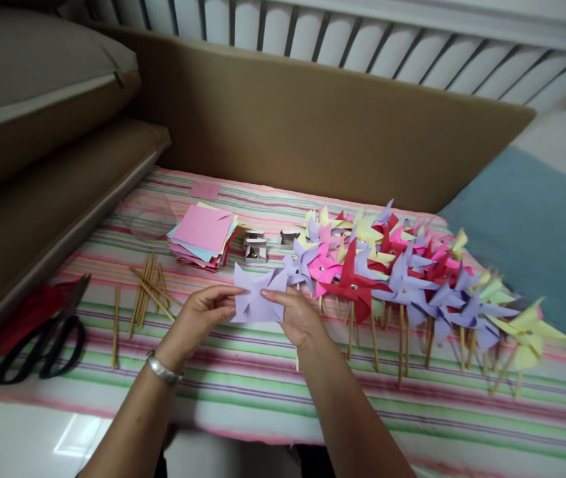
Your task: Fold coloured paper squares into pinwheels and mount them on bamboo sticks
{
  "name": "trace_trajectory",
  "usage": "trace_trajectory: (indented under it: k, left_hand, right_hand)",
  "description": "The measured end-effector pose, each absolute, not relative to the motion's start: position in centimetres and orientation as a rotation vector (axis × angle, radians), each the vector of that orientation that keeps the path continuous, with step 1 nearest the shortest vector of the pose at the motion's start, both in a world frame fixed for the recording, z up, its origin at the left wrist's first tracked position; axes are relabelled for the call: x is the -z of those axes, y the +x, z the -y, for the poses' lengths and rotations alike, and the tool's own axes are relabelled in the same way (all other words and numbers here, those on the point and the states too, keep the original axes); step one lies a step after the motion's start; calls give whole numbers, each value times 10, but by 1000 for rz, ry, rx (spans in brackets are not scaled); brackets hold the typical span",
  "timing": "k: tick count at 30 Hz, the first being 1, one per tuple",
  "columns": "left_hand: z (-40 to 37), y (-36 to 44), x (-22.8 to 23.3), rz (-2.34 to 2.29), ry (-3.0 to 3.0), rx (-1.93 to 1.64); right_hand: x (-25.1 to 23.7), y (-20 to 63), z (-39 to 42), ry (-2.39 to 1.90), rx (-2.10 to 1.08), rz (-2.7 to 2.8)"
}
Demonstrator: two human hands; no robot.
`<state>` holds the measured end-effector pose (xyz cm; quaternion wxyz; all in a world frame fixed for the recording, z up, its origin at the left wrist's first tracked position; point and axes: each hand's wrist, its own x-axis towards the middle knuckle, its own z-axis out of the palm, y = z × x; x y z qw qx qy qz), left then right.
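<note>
Fingers of the left hand are drawn together in a pinch on the left edge of a lilac paper square, thumb on top and the other fingers curled under. The right hand pinches the square's right edge in the same way, its thumb lying along the paper's face. Between them the sheet is held just above the striped cloth that covers the tabletop, its corners cut and partly folded inward. Both forearms reach up from the lower edge of the view and converge at the paper; a silver bracelet sits on the left wrist.

Just beyond the paper lie small metal pieces, and left of those a stack of coloured paper squares with a pink sheet on top. Loose wooden sticks lie left of the left hand, and black-handled scissors rest farther left, near the cloth's edge. To the right, a crowded row of finished pinwheels in red, pink, lilac and yellow lies on the cloth, sticks pointing toward the person.
</note>
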<state>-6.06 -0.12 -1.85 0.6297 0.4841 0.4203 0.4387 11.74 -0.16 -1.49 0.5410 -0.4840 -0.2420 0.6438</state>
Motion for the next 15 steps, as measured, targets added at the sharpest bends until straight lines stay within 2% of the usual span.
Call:
trace_trajectory:
  k: [3,9,15]
  left_hand:
    - [1,-59,17,-1005,1203,-1030]
    - [2,-53,17,-1033,1251,-1022]
    - [1,-45,19,-1107,1208,-1073]
  right_hand:
    - [15,115,2,-1179,-1681,498]
    - [15,107,4,-1269,-1559,626]
    - [11,102,6,-1204,-1594,707]
